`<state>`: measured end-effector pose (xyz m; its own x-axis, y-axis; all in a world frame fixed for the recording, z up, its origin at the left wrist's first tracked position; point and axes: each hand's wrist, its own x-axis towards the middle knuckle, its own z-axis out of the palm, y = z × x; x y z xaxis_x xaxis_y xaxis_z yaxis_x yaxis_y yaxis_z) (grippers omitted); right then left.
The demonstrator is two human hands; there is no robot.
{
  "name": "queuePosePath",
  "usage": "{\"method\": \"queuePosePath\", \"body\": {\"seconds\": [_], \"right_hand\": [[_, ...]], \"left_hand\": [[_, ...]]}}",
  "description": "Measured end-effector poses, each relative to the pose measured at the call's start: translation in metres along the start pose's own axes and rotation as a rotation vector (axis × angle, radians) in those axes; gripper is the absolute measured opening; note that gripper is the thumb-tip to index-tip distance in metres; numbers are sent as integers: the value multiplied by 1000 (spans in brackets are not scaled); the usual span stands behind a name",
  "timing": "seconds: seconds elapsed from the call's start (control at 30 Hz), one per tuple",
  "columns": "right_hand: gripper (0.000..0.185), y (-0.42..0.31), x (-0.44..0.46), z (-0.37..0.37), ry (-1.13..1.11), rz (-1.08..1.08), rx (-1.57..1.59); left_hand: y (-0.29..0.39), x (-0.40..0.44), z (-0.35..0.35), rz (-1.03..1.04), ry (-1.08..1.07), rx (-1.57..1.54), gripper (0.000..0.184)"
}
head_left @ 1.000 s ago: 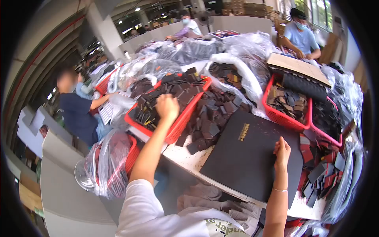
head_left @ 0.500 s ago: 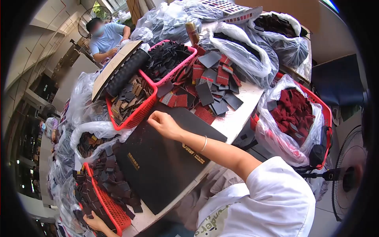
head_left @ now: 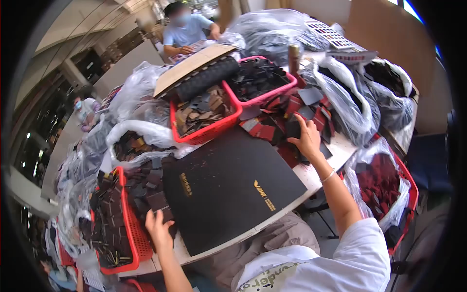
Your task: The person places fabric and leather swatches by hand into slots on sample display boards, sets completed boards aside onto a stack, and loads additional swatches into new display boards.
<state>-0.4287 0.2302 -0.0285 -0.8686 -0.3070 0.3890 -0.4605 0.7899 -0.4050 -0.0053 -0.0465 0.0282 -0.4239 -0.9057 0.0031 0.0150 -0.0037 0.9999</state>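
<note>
My right hand (head_left: 310,139) is over a heap of red and dark swatch pieces (head_left: 265,131), thumb and fingers spread. A dark square piece (head_left: 293,129) lies between its fingertips; I cannot tell whether they grip it. At the lower left my left hand (head_left: 159,229) has its fingers apart, beside loose dark brown pieces (head_left: 156,200) and right of a red basket (head_left: 141,246) filled with similar pieces. Between the hands lies a large black board (head_left: 228,190) with gold lettering and small red specks.
Behind the board stand a red basket (head_left: 206,131) of brown pieces and a pink basket (head_left: 267,98) of black ones. Plastic bags (head_left: 340,100) crowd the table's back and sides. A lined red container (head_left: 411,194) stands at right. A co-worker (head_left: 187,31) sits across.
My right hand has moved from above the board to the red and dark heap, its fingers opening. My left hand has come out of the lower-left basket to its right side. The view has turned.
</note>
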Motion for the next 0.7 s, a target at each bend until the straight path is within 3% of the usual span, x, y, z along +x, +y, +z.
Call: {"method": "queuePosePath", "body": {"seconds": [0.1, 0.23, 0.27, 0.3, 0.47, 0.53, 0.57, 0.7], "right_hand": [[79, -1, -1, 7, 93, -64, -6], [44, 2, 1, -2, 216, -176, -129], [25, -3, 3, -9, 249, -183, -83], [17, -14, 4, -18, 301, -218, -32], [12, -117, -5, -49, 308, -293, 452], [12, -154, -13, -29, 171, -239, 698], [11, -171, -19, -24, 115, -250, 678], [15, -210, -35, 43, -268, -190, 1353]], "left_hand": [[-22, 5, 49, -74, -177, -110, 22], [-30, 9, 97, -110, -252, -145, 27], [-33, 14, 106, -123, -259, -183, 29], [-39, 21, 114, -124, -274, -212, 30], [-50, 52, 152, -129, -246, -283, 29], [-71, 60, 156, -80, -267, -279, 28], [-76, 65, 156, -53, -273, -275, 28], [-75, 72, 128, -241, -243, -829, 22]]}}
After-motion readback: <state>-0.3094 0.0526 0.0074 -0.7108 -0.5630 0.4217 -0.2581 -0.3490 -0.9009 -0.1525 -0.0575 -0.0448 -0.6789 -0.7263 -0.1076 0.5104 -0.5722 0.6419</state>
